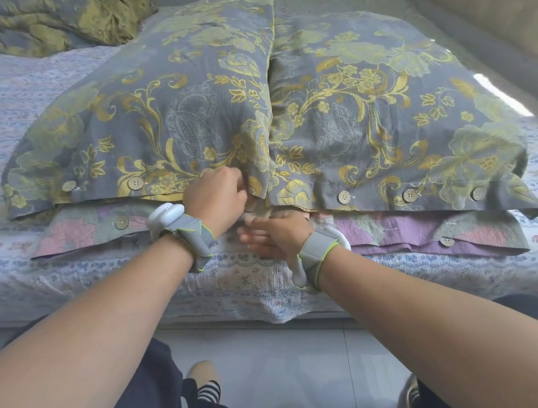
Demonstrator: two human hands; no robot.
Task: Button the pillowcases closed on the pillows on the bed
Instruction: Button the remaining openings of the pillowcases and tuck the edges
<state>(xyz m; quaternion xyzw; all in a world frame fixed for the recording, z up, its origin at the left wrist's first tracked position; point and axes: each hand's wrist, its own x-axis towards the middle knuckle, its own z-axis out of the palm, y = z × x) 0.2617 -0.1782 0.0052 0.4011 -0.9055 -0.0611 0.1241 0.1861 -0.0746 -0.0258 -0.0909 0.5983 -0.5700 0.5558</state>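
Bed (9,112): floral sheet, near edge across view. On it, side by side: left pillowcase (156,116), right pillowcase (383,112), grey-gold, stacked over pink lower pillows (409,227). Long axes away from camera, button hems toward near edge. Crumpled duvet (60,23) far left.
Left hand (215,198): knuckles up, fingers curled, pinching left pillowcase hem corner at gap between pillows.
Right hand (277,235): just below, fingers pointing left, blurred; grip cannot tell.
Buttons (344,197): row along hems.
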